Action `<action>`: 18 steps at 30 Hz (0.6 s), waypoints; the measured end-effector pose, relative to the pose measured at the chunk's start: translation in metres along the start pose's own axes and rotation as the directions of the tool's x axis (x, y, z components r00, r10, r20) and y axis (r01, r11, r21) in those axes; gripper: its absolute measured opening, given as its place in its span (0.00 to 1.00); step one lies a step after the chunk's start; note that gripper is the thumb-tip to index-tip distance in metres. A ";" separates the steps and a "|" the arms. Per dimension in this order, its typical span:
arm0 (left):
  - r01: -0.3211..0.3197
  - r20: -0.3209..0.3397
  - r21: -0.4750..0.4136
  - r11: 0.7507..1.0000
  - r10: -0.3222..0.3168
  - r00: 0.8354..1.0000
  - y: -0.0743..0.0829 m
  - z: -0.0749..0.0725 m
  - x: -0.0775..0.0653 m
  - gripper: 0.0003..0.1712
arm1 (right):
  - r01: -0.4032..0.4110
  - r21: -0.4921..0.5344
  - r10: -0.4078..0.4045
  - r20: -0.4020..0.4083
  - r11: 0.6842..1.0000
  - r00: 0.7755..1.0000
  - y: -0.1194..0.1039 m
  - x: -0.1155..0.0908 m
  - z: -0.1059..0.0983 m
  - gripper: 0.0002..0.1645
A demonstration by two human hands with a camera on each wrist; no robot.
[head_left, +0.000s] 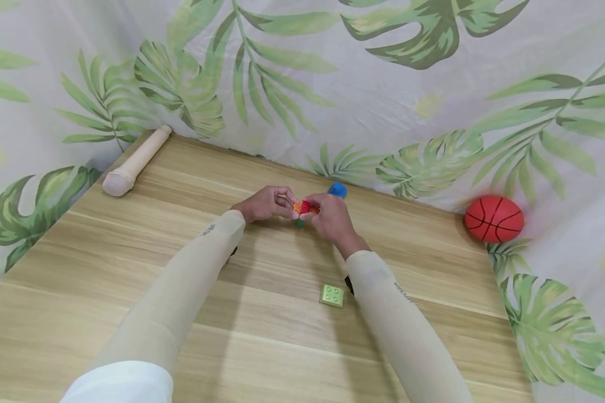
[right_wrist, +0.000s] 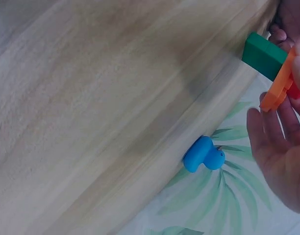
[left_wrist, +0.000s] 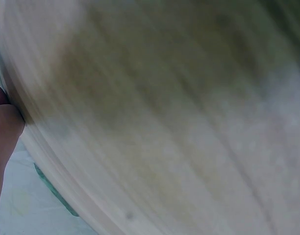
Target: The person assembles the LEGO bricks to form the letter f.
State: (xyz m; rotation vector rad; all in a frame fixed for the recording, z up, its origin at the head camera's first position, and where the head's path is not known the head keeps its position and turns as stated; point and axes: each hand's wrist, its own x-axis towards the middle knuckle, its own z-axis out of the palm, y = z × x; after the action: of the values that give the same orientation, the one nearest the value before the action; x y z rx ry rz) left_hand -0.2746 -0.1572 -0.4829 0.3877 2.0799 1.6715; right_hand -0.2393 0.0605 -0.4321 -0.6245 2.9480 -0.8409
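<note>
We see an orange, red and green plastic block assembly above the wood-grain surface, pinched by both the left grip and right grip. Its green block has smooth, flat faces. A square light-green plate bears four round studs.

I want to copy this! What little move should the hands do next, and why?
Maybe squeeze the red plastic block against the studded orange plastic block. The left hand and right hand hold these pieces, and the red one sits on the orange one's studded side, but their join is partly hidden, so squeezing could make it snug.
</note>
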 end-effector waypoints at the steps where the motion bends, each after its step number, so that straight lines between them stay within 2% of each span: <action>1: 0.000 0.001 0.001 1.000 0.000 1.000 0.000 0.001 0.000 0.14 | 0.001 -0.017 -0.001 0.001 1.000 1.000 0.000 -0.001 0.000 0.20; 8: 0.020 0.005 0.002 1.000 -0.020 1.000 0.000 0.001 0.001 0.15 | -0.011 -0.108 0.012 0.006 0.994 1.000 -0.003 0.000 -0.001 0.18; 18: 0.022 0.011 0.010 1.000 -0.022 1.000 0.003 0.002 0.001 0.21 | -0.045 -0.121 0.047 0.015 0.992 0.999 -0.006 0.001 -0.003 0.18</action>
State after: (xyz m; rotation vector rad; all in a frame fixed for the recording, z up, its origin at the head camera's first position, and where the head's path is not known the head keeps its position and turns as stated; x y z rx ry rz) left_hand -0.2744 -0.1549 -0.4807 0.3747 2.0782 1.6435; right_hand -0.2388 0.0573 -0.4261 -0.5624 3.0021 -0.6537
